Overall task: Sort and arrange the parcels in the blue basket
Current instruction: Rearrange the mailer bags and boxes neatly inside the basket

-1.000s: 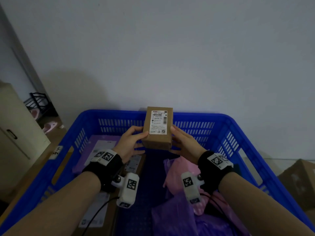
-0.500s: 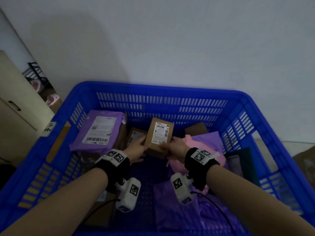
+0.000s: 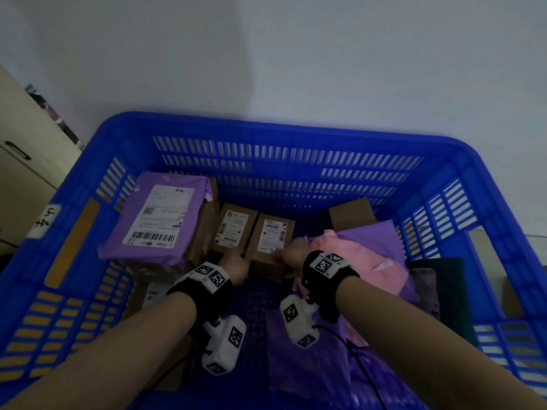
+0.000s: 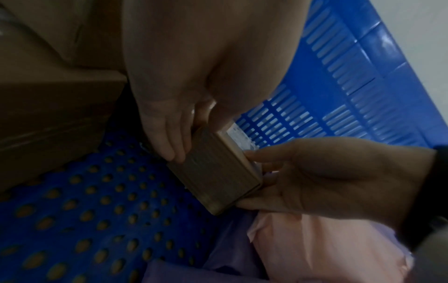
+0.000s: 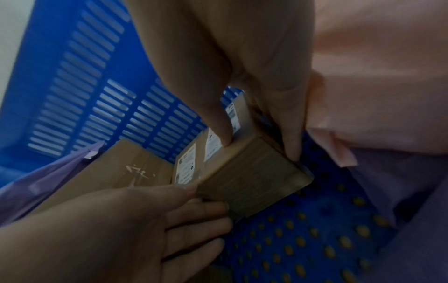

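Both hands hold a small brown box (image 3: 270, 241) with a white label, low inside the blue basket (image 3: 266, 128). My left hand (image 3: 236, 266) grips its left side, fingers curled on the near face (image 4: 174, 145). My right hand (image 3: 291, 253) pinches its right side, thumb on the label face and fingers down the far side (image 5: 288, 124). The box (image 5: 252, 172) sits right beside a second small labelled box (image 3: 233, 229). Whether it touches the perforated floor (image 4: 97, 201) I cannot tell.
A purple mailer (image 3: 154, 220) lies on a large brown carton (image 5: 126, 168) at the left. Pink (image 3: 364, 261) and purple bags (image 3: 373, 235) pile up on the right, with a brown box (image 3: 350, 213) behind them and a dark green parcel (image 3: 444, 291) by the right wall.
Both hands have brought the small box down from above the basket's far rim to floor level, beside the other small box. The head view has tilted down into the basket.
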Demonstrator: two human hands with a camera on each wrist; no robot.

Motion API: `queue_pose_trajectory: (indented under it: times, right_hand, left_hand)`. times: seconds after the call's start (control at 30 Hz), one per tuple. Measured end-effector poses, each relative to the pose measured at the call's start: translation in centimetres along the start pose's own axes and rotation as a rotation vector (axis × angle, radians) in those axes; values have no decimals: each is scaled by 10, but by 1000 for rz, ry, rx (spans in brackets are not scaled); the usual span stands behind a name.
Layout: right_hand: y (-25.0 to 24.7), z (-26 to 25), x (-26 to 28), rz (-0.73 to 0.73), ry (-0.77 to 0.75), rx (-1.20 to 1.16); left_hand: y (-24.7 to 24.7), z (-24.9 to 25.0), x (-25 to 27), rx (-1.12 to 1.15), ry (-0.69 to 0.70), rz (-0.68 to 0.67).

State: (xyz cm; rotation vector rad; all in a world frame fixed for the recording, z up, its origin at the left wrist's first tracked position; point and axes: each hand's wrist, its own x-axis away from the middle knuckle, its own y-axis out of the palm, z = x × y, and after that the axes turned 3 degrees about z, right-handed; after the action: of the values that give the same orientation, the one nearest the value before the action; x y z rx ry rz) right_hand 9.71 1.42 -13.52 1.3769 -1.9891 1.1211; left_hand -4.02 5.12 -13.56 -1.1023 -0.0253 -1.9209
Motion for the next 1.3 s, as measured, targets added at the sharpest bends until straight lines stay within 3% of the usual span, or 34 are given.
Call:
queue_pose_trajectory:
  times: [0.23, 0.3, 0.53, 0.67, 0.93, 1.13, 1.3]
  right_hand:
    - [14, 14, -66, 191, -15, 119]
    - [14, 12, -64, 200, -28, 129]
    - [5, -5, -32, 82, 4, 168]
    - [-14, -22, -5, -28, -80, 135]
    - [-93, -40, 69, 90, -270, 9]
    - [-151, 2, 91, 271, -320, 349]
    - [-157, 36, 88, 290, -225, 578]
  left_hand:
    - [12, -8, -22, -13, -96, -37]
    - [18, -15, -36, -23, -88, -59]
    - [8, -11, -21, -107, -106, -60]
    - [-6, 11, 3, -82, -149, -127]
    - [6, 56, 41, 67, 98, -219]
    - [45, 64, 48, -58, 316, -276]
    - [66, 57, 46, -262, 292, -252]
